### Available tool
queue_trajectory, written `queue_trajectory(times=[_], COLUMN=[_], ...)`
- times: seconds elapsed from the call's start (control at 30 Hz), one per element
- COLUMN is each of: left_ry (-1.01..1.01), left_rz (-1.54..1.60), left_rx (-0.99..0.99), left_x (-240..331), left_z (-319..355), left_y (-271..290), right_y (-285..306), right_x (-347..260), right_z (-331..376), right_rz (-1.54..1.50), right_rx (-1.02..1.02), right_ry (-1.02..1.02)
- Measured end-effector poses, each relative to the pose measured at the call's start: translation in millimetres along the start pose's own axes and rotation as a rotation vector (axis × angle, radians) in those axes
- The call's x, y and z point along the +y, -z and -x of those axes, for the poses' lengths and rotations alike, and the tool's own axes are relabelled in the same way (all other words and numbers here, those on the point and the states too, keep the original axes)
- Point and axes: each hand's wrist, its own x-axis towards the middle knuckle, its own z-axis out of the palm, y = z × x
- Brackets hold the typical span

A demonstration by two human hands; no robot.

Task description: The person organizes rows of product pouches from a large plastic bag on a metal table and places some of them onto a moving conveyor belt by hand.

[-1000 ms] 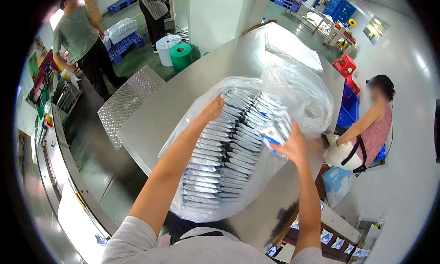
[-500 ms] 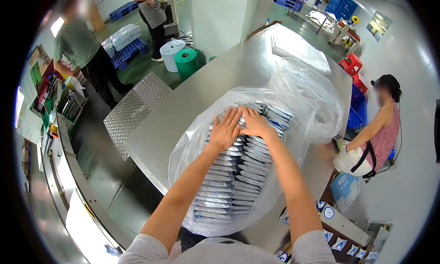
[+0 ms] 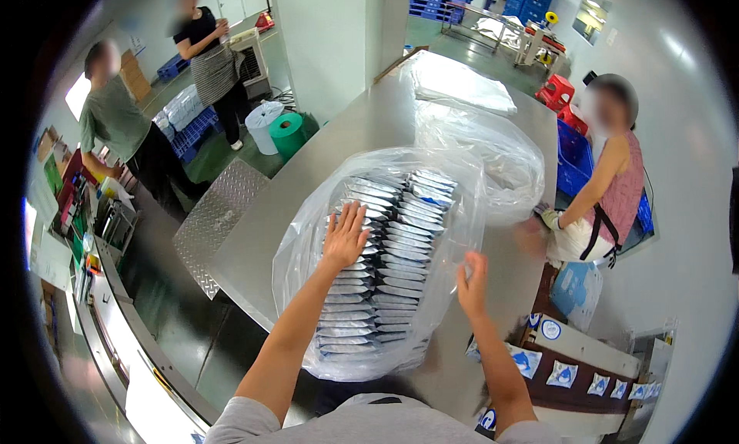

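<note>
On the metal table lies a large clear plastic bag with its mouth spread wide. Inside it stand two long rows of small silver-and-blue sealed packets, packed edge-up and close together. My left hand rests flat on the left row, its fingers stretched out. Beside the bag's right edge is my right hand, off the packets, with fingers loosely curled and a gap to the thumb. I see nothing in it. More clear plastic film lies crumpled beyond the bag.
A stack of flat white bags lies on the far end of the table. At right sits a person in gloves; two people stand far left. Packets ride a brown conveyor belt at lower right. A metal checker-plate platform adjoins the table's left side.
My right hand has left the packets and moved right and nearer to me. The left hand has shifted nearer along the left row. The view has turned slightly.
</note>
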Motion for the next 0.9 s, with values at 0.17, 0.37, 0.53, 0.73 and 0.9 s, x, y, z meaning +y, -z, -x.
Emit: queue_trajectory(times=[0.17, 0.37, 0.53, 0.73, 0.9], left_ry=[-0.01, -0.002, -0.083, -0.143, -0.105], left_rz=[-0.066, -0.111, -0.125, -0.053, -0.16], left_rx=[-0.123, -0.102, -0.001, 0.038, 0.037], left_x=[20, 16, 29, 23, 18], left_z=[23, 59, 71, 84, 85], left_y=[6, 8, -4, -12, -15], right_y=[80, 97, 73, 75, 75], right_x=[27, 17, 35, 33, 29], right_z=[191, 332, 360, 358, 353], right_rz=[0.397, 0.522, 0.655, 0.604, 0.618], right_rx=[-0.502, -0.831, -0.658, -0.706, -0.749], right_ry=[-0.381, -0.57, -0.756, -0.713, -0.719])
